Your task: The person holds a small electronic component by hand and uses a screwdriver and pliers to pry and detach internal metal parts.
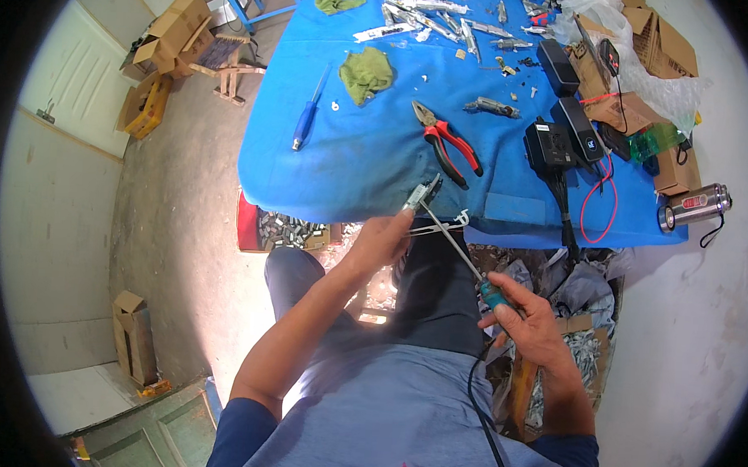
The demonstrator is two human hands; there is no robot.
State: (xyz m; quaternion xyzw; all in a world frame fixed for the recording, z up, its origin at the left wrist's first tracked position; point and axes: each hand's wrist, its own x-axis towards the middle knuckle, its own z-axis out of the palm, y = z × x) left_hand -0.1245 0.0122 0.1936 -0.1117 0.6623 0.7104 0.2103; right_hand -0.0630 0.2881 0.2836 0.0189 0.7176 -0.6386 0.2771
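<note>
At the table's near edge, my left hand (382, 240) is closed around a small silvery metal part (416, 198). A thin white piece (438, 229) with a hooked end sticks out beside that hand; whether it belongs to the metal part I cannot tell. My right hand (530, 322) grips a screwdriver (492, 292) by its teal handle, the long shaft slanting up and left. Its tip meets the metal part or lies right against it. Red-handled pliers (450, 145) lie on the blue cloth just beyond, jaws parted. Farther left rests a blue-handled screwdriver (305, 120).
Several metal pieces (425, 14) lie heaped at the far side, near two green rags (366, 74). Black devices (551, 145) with cables and a steel flask (696, 206) line the right edge of the blue-covered table (269, 158). Below it stands a box of small parts (286, 231).
</note>
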